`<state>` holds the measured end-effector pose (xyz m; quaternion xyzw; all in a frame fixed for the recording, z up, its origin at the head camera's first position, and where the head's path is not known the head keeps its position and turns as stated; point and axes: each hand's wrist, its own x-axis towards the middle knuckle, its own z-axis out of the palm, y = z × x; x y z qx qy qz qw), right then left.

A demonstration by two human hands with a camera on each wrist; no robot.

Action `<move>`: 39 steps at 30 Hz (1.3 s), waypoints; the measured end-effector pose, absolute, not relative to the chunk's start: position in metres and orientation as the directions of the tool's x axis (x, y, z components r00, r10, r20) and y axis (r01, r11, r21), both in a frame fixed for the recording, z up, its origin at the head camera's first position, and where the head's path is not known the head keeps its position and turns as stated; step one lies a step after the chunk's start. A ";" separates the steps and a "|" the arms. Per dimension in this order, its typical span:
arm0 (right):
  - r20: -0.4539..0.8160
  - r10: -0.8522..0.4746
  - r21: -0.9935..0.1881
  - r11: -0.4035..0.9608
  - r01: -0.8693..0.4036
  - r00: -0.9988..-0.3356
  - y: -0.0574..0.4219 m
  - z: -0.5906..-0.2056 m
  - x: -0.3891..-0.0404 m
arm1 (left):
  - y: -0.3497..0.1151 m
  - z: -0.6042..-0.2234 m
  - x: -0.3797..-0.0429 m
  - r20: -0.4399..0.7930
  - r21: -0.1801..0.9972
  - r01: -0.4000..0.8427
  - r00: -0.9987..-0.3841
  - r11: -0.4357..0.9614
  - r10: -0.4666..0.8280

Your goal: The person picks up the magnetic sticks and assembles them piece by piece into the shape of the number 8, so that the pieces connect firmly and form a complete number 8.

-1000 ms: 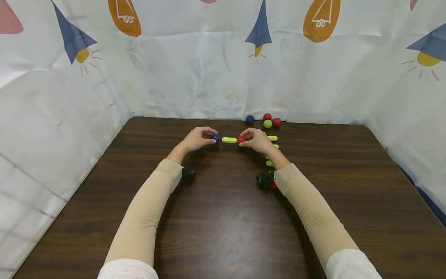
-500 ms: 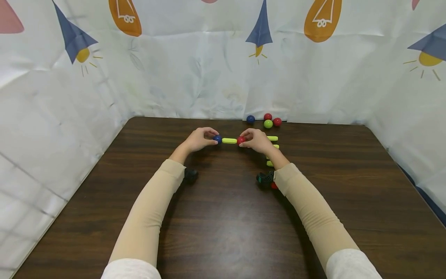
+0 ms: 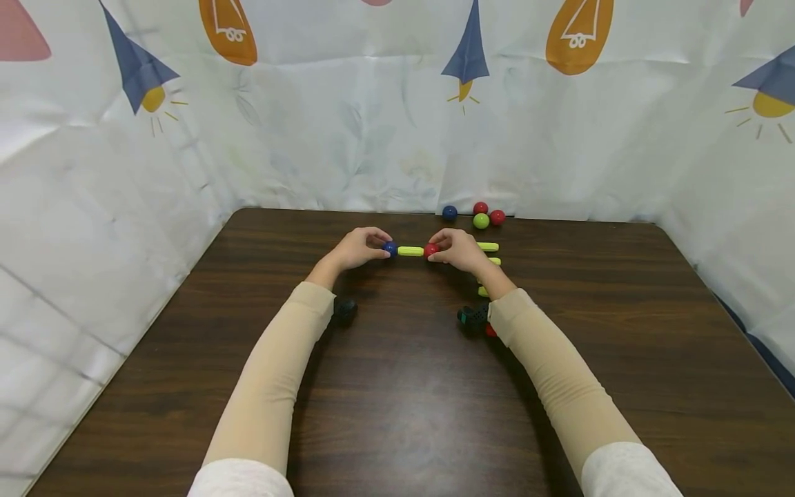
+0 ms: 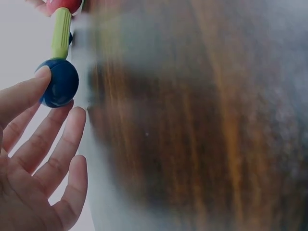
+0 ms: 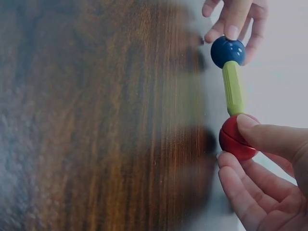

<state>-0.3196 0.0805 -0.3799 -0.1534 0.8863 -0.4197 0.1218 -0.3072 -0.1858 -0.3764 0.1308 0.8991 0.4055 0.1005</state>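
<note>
My left hand (image 3: 355,248) pinches a blue ball (image 4: 62,83) between thumb and fingers. Opposite it, my right hand (image 3: 459,251) pinches a red ball (image 5: 237,137) the same way. A ridged yellow-green rod (image 5: 233,88) spans the gap, one end meeting the blue ball and the other the red one. In the head view the three pieces form a level row above the far part of the table. The left wrist view shows the thumb on the blue ball's side, with the other fingers spread below it.
Behind the right hand, a blue ball (image 3: 450,212), a green ball (image 3: 481,221) and two red balls (image 3: 497,217) lie at the far edge of the brown table (image 3: 397,386). Several yellow-green rods (image 3: 488,246) and a red piece (image 3: 491,330) are partly hidden by the right arm.
My left hand has moved right with the blue ball, closing the gap to the rod's left end. The right hand has held nearly still on the red ball.
</note>
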 end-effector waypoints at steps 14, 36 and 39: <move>-0.094 -0.369 -0.776 0.609 -0.164 -0.925 0.079 -0.380 -0.321 | -0.188 -0.374 -0.313 -0.185 0.805 0.052 -0.924 0.591 0.334; -0.050 -0.453 -0.740 0.616 -0.272 -0.890 0.093 -0.358 -0.322 | -0.197 -0.377 -0.314 -0.236 0.832 -0.020 -0.917 0.555 0.321; -0.028 -0.465 -0.735 0.609 -0.297 -0.885 0.104 -0.352 -0.323 | -0.195 -0.376 -0.313 -0.236 0.833 -0.021 -0.918 0.553 0.320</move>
